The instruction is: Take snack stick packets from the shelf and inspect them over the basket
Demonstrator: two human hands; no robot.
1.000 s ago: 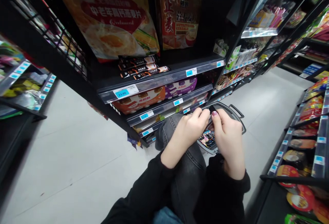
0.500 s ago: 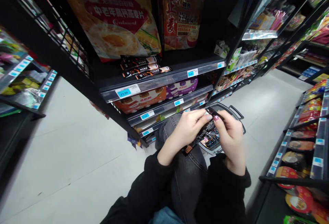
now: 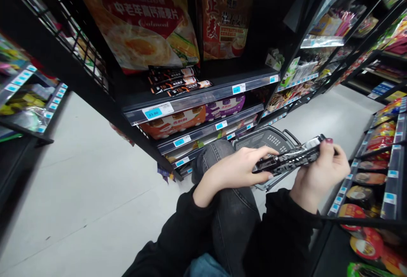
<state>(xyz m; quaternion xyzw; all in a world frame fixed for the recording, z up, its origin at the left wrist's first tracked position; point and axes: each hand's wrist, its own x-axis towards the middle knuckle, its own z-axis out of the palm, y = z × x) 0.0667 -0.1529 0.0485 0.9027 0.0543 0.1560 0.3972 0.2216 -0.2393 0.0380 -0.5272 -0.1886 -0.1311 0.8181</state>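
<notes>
Between my hands a slim black stick packet (image 3: 291, 158) with pale print slants up to the right. My right hand (image 3: 321, 178) grips its upper end, thumb on top. The lower end sits between the thumb and fingers of my left hand (image 3: 237, 167). Beneath the packet is a grey shopping basket (image 3: 274, 138), its inside partly hidden by my hands and the packet. Several similar black stick packets (image 3: 178, 83) lie on the shelf (image 3: 219, 67) in front of a large oatmeal bag (image 3: 143, 23).
A nutritional cereal bag (image 3: 227, 18) stands beside the oatmeal. Cup packs in orange (image 3: 178, 122) and purple (image 3: 225, 106) fill the shelf below. My bent knee (image 3: 219, 152) is next to the rack. Across the aisle floor (image 3: 95, 184), another rack holds red-lidded bowls (image 3: 367, 243).
The packet has turned from pointing down-left to lying across between my hands. My right hand has moved right with its end, and my left hand has shifted to the other end.
</notes>
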